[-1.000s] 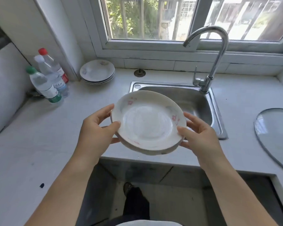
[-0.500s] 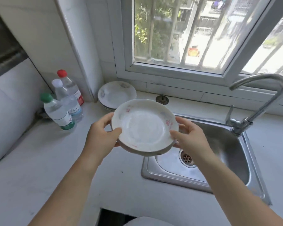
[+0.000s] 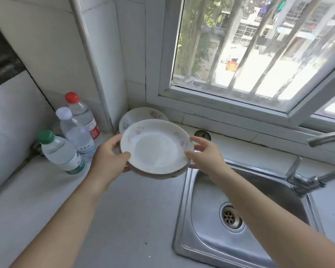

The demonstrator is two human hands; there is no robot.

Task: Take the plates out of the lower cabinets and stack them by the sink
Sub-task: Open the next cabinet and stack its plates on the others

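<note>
Up off the counter, white plate with pink flowers held between both hands, left hand gripping its left rim, right hand gripping its right rim, second plate right under it, plate stack just behind in the far corner, sink near right.
</note>
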